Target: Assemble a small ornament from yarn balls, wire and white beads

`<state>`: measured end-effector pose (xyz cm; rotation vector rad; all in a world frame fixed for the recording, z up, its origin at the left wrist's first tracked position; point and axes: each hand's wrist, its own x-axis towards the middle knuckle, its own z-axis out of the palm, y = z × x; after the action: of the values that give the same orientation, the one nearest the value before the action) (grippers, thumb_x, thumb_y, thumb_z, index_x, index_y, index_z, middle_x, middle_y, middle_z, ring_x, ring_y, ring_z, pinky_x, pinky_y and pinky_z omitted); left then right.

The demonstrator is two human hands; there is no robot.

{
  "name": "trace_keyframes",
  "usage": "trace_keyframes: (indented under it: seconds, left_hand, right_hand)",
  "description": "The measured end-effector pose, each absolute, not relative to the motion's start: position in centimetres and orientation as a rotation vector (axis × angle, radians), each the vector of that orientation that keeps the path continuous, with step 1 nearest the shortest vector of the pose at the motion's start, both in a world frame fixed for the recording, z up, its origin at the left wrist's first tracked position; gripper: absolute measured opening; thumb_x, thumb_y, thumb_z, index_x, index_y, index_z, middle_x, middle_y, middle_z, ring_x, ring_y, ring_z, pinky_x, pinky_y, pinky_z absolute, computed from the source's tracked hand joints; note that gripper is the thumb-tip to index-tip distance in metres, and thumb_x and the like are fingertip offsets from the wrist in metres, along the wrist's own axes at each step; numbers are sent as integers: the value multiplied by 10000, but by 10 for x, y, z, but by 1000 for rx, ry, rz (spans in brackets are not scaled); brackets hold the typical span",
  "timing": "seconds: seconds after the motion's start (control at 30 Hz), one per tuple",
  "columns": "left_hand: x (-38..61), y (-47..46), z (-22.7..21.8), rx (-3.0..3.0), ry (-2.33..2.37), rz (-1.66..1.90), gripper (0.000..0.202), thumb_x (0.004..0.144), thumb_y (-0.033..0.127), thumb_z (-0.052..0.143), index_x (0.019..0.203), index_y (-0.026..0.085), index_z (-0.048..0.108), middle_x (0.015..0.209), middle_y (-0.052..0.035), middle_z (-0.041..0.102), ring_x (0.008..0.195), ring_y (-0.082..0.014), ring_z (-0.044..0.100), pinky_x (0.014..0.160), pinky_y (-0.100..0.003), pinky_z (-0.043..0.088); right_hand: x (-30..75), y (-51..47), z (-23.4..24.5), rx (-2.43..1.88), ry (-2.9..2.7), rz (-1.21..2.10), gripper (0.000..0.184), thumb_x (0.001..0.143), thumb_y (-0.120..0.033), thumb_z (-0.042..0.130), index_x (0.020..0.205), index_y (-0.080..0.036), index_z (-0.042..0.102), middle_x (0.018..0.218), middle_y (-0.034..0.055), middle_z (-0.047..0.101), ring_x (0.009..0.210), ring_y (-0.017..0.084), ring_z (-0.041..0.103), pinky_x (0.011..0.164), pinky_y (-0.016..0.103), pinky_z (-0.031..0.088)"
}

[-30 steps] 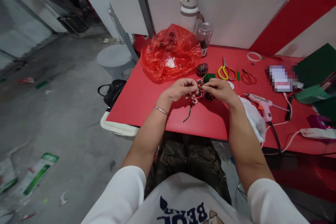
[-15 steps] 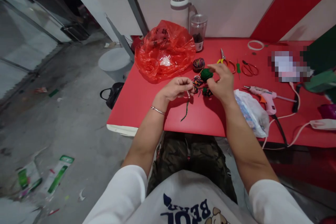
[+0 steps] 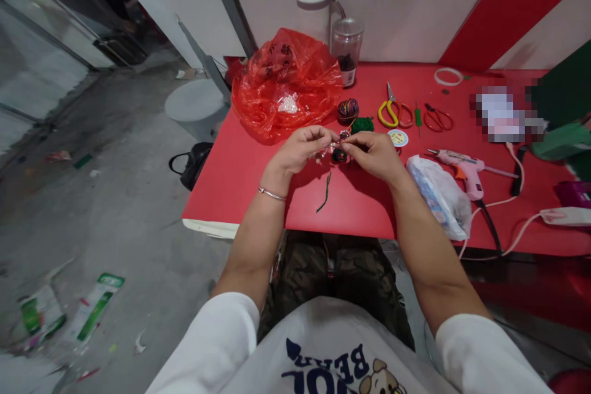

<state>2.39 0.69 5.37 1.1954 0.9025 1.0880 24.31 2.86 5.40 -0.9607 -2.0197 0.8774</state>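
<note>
My left hand (image 3: 310, 148) is closed in a pinch on a strand of small pale beads (image 3: 324, 152). Fingertips of my right hand (image 3: 376, 157) meet it from the other side, pinched at the strand's end; the exact hold is partly hidden. Just beyond the fingers rests a green yarn ball (image 3: 362, 124). A multicoloured yarn ball (image 3: 348, 109) lies behind it. Under the hands shows a dark multicoloured yarn piece (image 3: 339, 156), mostly covered. A short green cord (image 3: 325, 192) lies on the red table (image 3: 355, 215) in front.
A red plastic bag (image 3: 263, 92) holds clear beads (image 3: 289, 103). To the right lie yellow-and-red-handled scissors (image 3: 389, 112), a green-handled tool (image 3: 418, 117), red-handled pliers (image 3: 438, 118), a round label (image 3: 398, 138), a white plastic bag (image 3: 441, 203) and a pink glue gun (image 3: 462, 166). Behind stands a clear cup (image 3: 347, 43).
My right hand has left the green yarn ball and moved left and down to meet my left hand at the bead strand. The round label and yellow scissor handle are now uncovered.
</note>
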Motion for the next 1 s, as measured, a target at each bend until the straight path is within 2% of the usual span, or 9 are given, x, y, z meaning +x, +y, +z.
trace_keyframes:
  seconds: [0.1,0.2,0.27,0.37,0.53,0.7,0.83,0.93,1.0]
  left_hand:
    - [23,9,54,1163,962,1198,372,784,447,913,871,144,716,905,-46,740,647,-63,589,558,-171,451]
    - [23,11,55,1108,1023,1253,306,820,398,889,819,152,707,694,12,617,537,-43,455,467,-157,338]
    - [22,12,56,1061,1067,1290,272,844,356,866,793,163,682,645,31,563,520,-44,428,431,-156,274]
    - [22,14,59,970,1070,1396,295,869,318,843,767,178,604,726,19,639,566,-44,506,427,-144,286]
    - [19,18,64,805,1066,1469,350,937,411,788,828,204,528,748,28,695,505,-33,512,375,-152,259]
    - [17,19,63,771,1147,1475,332,928,352,801,799,201,535,665,51,623,518,-44,551,412,-156,323]
    - [17,19,62,805,1213,1509,286,904,314,819,803,200,577,771,23,682,565,-50,575,433,-158,343]
    - [18,18,63,830,1217,1506,294,905,358,815,826,209,575,809,13,703,658,-76,646,482,-154,411]
    - [21,17,63,863,1191,1473,329,896,397,821,832,213,557,762,27,677,635,-77,642,480,-157,416]
  right_hand:
    - [247,32,54,-991,-2010,781,229,925,-377,666,921,-219,832,921,73,797,835,221,706,807,359,535]
    - [251,35,55,-1005,-2001,749,229,926,-379,670,930,-221,835,927,74,805,831,222,704,814,367,537]
    - [253,37,55,-1026,-2004,745,216,920,-381,682,930,-232,838,940,69,814,845,226,710,827,371,541]
    - [256,40,54,-1043,-2004,747,196,911,-372,696,921,-240,841,954,69,821,867,230,721,846,375,541]
    - [258,45,50,-1046,-1955,803,186,893,-368,721,917,-228,840,957,70,821,888,228,736,847,359,541]
    - [262,51,44,-1102,-1849,830,240,878,-426,730,906,-212,834,894,51,821,843,219,734,796,341,542]
    - [266,57,38,-1191,-1760,765,258,881,-422,721,919,-195,837,859,52,823,806,215,730,754,337,534]
    - [266,57,38,-1195,-1765,765,249,884,-415,727,919,-196,843,852,57,820,784,213,724,738,337,531]
    - [263,53,40,-1154,-1822,786,235,882,-413,744,916,-206,849,863,58,818,789,211,721,744,337,535]
